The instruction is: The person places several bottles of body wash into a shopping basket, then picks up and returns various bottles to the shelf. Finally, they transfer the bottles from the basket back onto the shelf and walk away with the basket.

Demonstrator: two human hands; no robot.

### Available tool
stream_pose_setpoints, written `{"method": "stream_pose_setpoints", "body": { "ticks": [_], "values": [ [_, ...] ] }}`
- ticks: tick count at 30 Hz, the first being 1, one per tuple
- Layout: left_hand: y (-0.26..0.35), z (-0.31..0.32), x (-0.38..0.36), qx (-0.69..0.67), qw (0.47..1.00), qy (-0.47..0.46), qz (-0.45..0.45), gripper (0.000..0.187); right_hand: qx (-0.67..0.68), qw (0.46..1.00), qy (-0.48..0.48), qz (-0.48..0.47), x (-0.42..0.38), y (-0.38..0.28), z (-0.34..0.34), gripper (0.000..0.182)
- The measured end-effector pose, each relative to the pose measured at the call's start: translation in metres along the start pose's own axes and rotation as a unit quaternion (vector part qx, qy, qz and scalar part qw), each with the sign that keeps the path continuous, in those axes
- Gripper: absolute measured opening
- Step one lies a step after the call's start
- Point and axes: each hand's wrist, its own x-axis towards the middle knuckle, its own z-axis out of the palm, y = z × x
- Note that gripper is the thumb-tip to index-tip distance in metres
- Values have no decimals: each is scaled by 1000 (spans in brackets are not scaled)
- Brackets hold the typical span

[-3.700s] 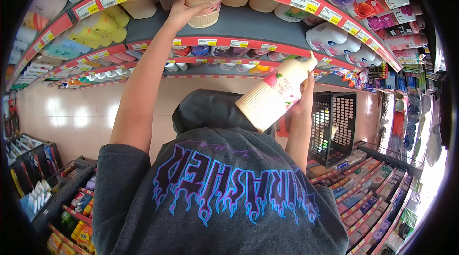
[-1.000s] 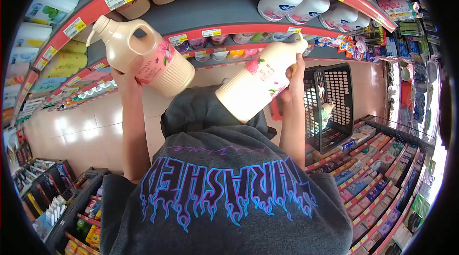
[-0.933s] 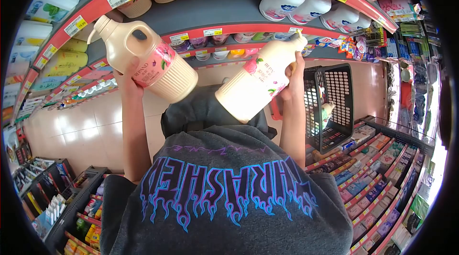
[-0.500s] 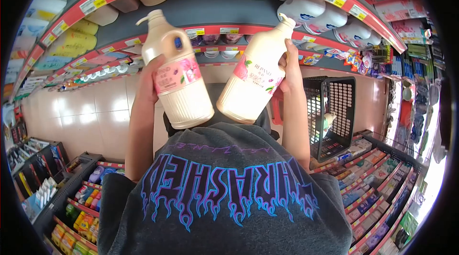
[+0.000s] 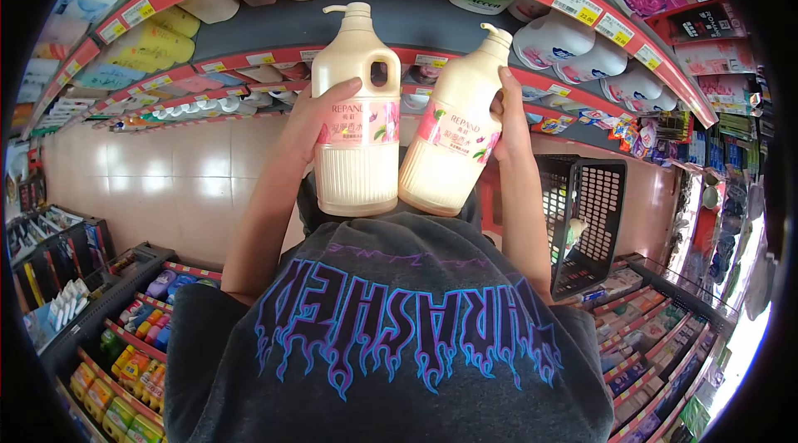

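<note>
Two large cream pump bottles with pink floral labels are held up side by side in front of my chest. My left hand [image 5: 314,117] grips the left bottle [image 5: 357,164] by its left side, thumb over the label; this bottle is almost upright. The right bottle [image 5: 445,156] leans with its pump end to the right, and my right hand [image 5: 512,117] is closed round its right side at the handle, fingers partly hidden behind it. Near their bases the two bottles are very close together.
Ahead, a curved shelf [image 5: 274,33] with red price rails holds more bottles [image 5: 555,42]. A black basket [image 5: 595,210] stands at the right with an item inside. Low racks of colourful goods [image 5: 137,360] flank me; tiled floor [image 5: 158,169] lies at the left.
The left bottle has moved right and turned more upright, closer to the right one. The right bottle has shifted slightly right. Both remain held, and the shelf view has shifted a little.
</note>
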Motion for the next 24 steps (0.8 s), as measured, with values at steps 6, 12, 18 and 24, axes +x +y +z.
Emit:
{"method": "stream_pose_setpoints", "body": {
  "ticks": [6,12,18,24],
  "values": [
    [-1,-1,1,-21,1000,-2,-4,48,-12,1000,11,7,-1,1,4,47],
    [-1,-3,-1,-25,1000,-6,-5,48,-45,999,-11,11,2,3,-8,53],
    [-4,-4,-1,-17,999,27,-1,49,-10,1000,-5,-3,-6,-1,-8,39],
    [-3,-11,-2,-2,999,39,-11,49,-4,999,32,5,-17,-6,-20,47]
  ]
}}
